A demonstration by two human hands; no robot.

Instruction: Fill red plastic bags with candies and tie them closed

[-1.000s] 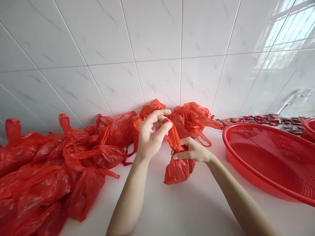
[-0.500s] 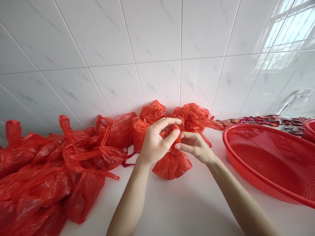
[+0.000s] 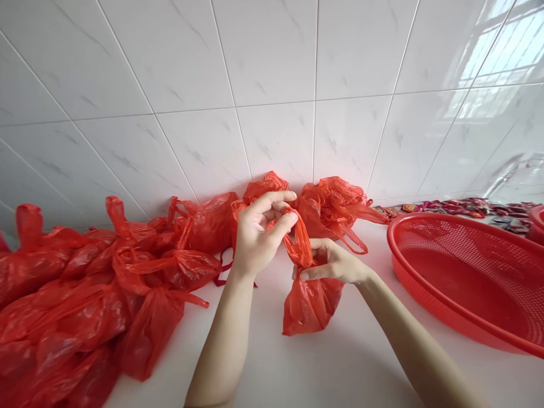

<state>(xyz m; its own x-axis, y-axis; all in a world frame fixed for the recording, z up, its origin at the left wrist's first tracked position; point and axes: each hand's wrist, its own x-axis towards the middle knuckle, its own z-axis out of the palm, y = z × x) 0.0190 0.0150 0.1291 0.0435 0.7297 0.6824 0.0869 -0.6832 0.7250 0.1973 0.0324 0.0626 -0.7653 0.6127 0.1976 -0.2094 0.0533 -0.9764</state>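
A red plastic bag [image 3: 312,306] with a filled, rounded bottom hangs between my hands over the white surface. My left hand [image 3: 263,229] pinches the twisted top of the bag between thumb and fingers. Lower down, my right hand [image 3: 334,263] grips the bag's gathered neck, thumb in front and fingers behind. What lies inside the bag cannot be made out through the plastic.
Several tied red plastic bags [image 3: 85,317] are piled on the left. More crumpled red bags [image 3: 334,207] sit against the tiled wall [image 3: 276,56]. A red plastic basket [image 3: 459,283] stands at right, with small colourful packets [image 3: 467,209] behind it.
My left hand has moved slightly left and the bag's top is stretched out longer. My right hand has dropped to the neck, and the bag's body has shifted right and down.
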